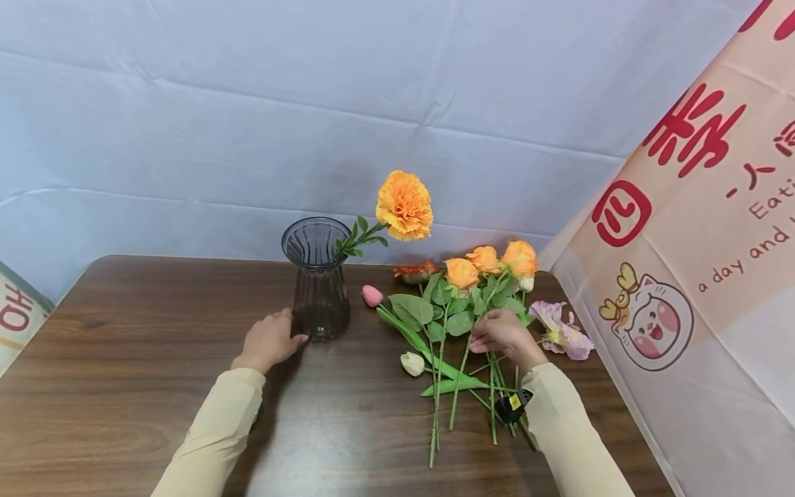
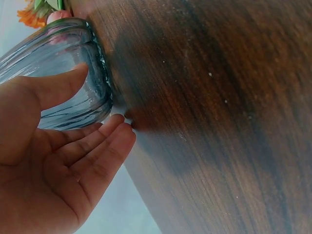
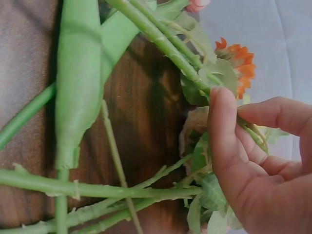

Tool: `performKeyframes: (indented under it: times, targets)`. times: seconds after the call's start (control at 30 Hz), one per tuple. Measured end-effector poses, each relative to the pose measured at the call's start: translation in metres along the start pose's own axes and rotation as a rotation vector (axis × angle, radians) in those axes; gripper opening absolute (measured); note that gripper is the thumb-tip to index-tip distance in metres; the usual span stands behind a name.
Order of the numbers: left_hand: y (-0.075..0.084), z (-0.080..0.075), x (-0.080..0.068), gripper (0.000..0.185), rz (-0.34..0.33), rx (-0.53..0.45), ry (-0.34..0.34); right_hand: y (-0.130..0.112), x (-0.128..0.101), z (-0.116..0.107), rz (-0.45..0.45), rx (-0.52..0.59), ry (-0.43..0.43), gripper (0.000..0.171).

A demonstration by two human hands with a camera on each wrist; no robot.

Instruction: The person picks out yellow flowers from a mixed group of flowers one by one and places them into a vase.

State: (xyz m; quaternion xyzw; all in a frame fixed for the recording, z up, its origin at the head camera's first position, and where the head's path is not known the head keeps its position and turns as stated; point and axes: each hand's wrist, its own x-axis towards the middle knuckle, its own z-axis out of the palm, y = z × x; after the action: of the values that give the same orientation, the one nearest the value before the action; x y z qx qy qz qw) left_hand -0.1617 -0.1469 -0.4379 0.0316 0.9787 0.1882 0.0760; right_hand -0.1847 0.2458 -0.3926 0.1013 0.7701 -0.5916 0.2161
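A grey, see-through glass vase (image 1: 321,300) stands upright, with one orange carnation (image 1: 405,206) leaning out to the right. My left hand (image 1: 268,339) rests beside its base. In the left wrist view the fingers (image 2: 100,168) lie loosely along one side, fairly straight, and the thumb (image 2: 61,87) lies across the glass. My right hand (image 1: 504,336) pinches a green stem (image 3: 163,44) between thumb and fingertips, below the orange roses (image 1: 462,273). Some right fingertips hide behind the thumb in the right wrist view.
Around the right hand lie a pink tulip (image 1: 373,296), a white tulip (image 1: 413,364), a dark orange flower (image 1: 417,272) and a pale purple flower (image 1: 564,331). Several stems cross on the brown table (image 1: 155,345). A white cloth (image 1: 248,138) hangs behind; a printed banner (image 1: 702,228) stands at right.
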Motion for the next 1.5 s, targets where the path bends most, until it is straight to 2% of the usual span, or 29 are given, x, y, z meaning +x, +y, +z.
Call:
performKeyframes:
  times: [0.47, 0.67, 0.83, 1.23, 1.5]
  targets:
    - [-0.001, 0.0, 0.002, 0.061, -0.002, 0.009, -0.002, -0.009, -0.006, -0.004, 0.008, 0.069, -0.053, 0.003]
    - [-0.001, -0.001, 0.002, 0.061, -0.003, 0.006, -0.003, -0.013, -0.009, -0.006, 0.009, 0.062, -0.066, 0.005]
    - [-0.001, -0.001, 0.001, 0.062, -0.006, 0.008, -0.012, -0.018, -0.01, -0.006, -0.001, 0.071, -0.079, 0.002]
    - [0.0, 0.0, 0.0, 0.06, -0.001, 0.008, 0.001, -0.026, -0.019, -0.009, -0.037, 0.08, -0.107, 0.009]
    - [0.0, -0.001, -0.001, 0.059, 0.004, 0.008, 0.008, -0.031, -0.025, -0.009, -0.053, 0.12, -0.124, 0.005]
